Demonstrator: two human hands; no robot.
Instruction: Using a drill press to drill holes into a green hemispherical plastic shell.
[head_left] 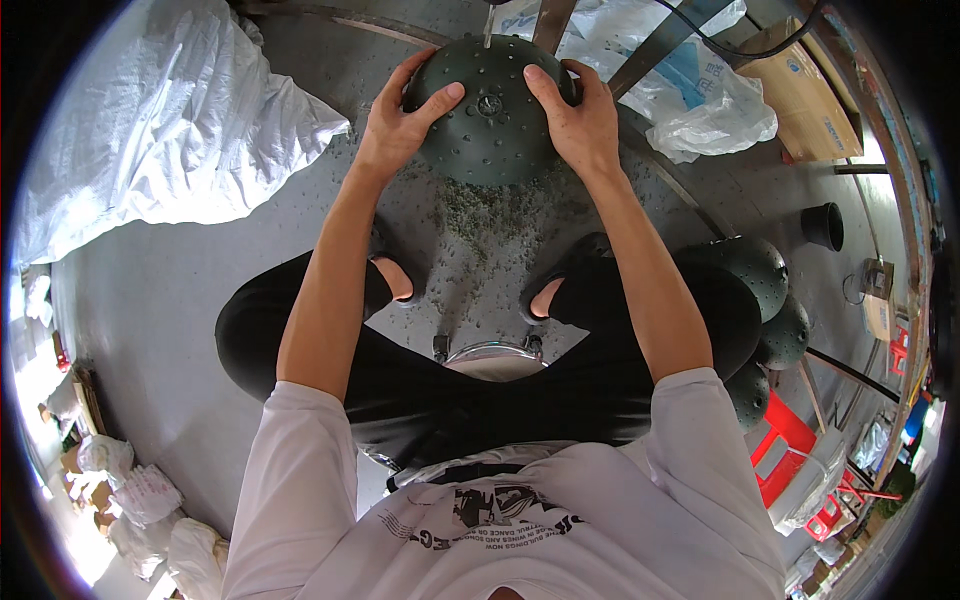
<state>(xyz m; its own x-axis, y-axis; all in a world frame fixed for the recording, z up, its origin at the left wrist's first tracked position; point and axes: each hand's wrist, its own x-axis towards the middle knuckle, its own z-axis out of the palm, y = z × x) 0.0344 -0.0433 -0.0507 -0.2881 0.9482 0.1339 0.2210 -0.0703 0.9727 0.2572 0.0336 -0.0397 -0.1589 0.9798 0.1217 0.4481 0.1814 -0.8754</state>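
Left hand (395, 125), right hand (580, 120): arms extended forward, fingers spread, gripping dark green studded dome (492, 125) from both sides (thumbs on top).

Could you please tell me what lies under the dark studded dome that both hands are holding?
Below the dark studded dome, greenish crumbs lie scattered on the grey floor. The left hand and right hand grip its sides. What lies directly beneath it is covered.
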